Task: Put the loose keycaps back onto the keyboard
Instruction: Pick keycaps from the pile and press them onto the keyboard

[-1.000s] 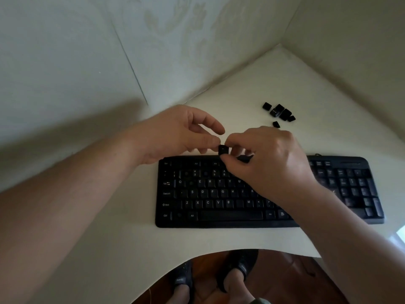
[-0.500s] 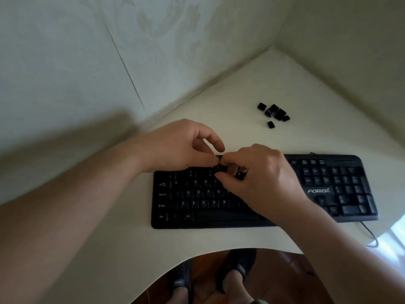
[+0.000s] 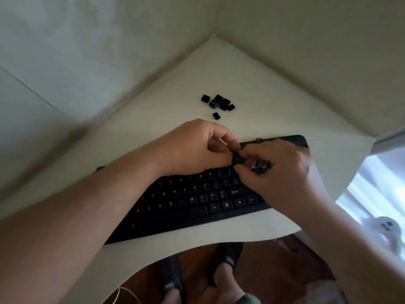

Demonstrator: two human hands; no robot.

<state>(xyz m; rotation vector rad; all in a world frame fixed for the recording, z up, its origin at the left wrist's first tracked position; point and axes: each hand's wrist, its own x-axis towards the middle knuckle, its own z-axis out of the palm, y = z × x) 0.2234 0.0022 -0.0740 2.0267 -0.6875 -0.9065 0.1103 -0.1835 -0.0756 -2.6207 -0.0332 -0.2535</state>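
Observation:
A black keyboard (image 3: 192, 200) lies on the cream table (image 3: 263, 88), slanting up to the right. Both hands meet over its upper right part. A black keycap (image 3: 238, 159) sits between the fingertips of my left hand (image 3: 197, 148) and my right hand (image 3: 282, 172), pinched from both sides just above the keys. My right hand covers the keyboard's right section. Several loose black keycaps (image 3: 218, 103) lie in a small cluster on the table behind the hands, apart from the keyboard.
Two walls meet in a corner behind the table. The table's front edge curves inward, with my shoes (image 3: 228, 262) on a wooden floor below. A bright window area with a pale round object (image 3: 388, 227) is at the right.
The view swung, so the keyboard now appears tilted. Both hands, still together on the keycap, shifted from the keyboard's middle top row toward its right part.

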